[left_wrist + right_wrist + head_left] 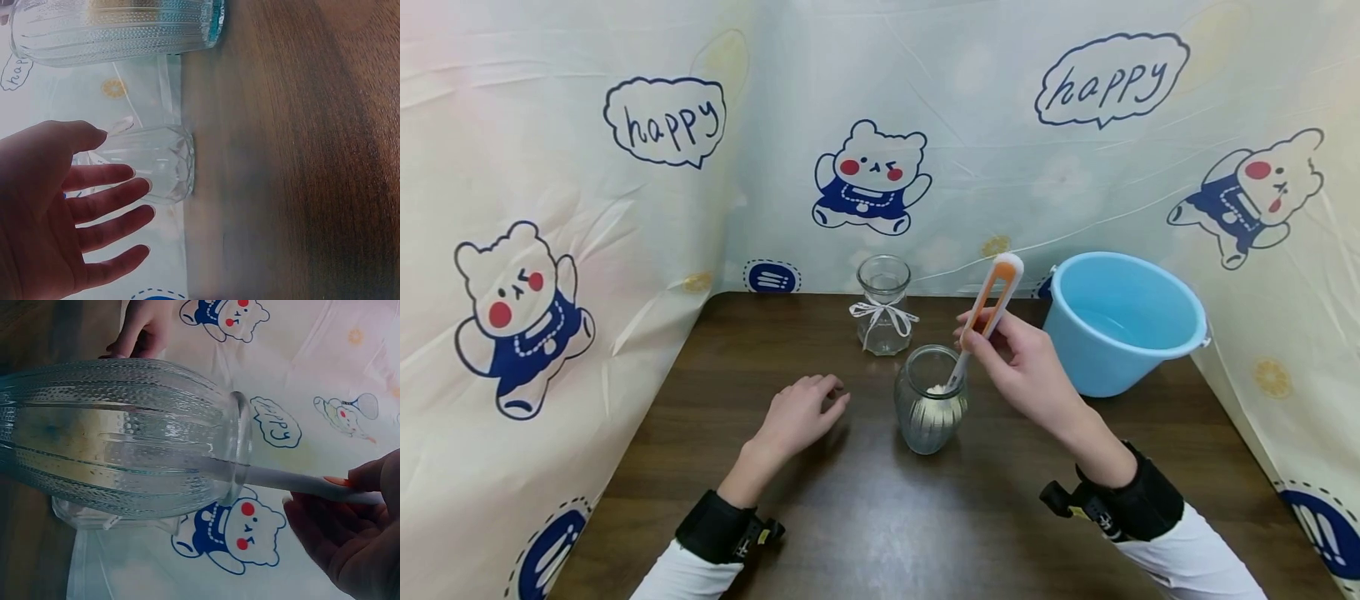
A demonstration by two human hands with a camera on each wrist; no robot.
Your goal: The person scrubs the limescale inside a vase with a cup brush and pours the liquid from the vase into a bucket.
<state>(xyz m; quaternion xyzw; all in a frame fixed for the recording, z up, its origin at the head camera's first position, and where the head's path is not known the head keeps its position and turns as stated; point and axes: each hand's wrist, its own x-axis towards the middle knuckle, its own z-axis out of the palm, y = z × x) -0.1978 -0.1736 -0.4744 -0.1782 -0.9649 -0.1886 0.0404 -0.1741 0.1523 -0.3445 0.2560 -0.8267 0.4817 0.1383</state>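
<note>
My right hand (1026,362) pinches the white-and-orange handle of a bottle brush (992,292) between thumb and fingers. Its shaft runs down through the mouth of a ribbed clear glass jar (925,429), and the pale yellowish head sits inside, blurred by the glass. In the right wrist view, the brush shaft (281,478) passes the jar's rim (240,447). My left hand (801,412) hovers left of the jar, holding nothing; the left wrist view shows its fingers (115,225) spread and relaxed, apart from the glass.
Behind the jar stands a smaller clear glass jar (883,312) with a white ribbon bow. A light blue bucket (1101,358) is at the back right, close to my right hand. Printed cloth (775,167) surrounds the dark wooden table (880,533) at the back and sides.
</note>
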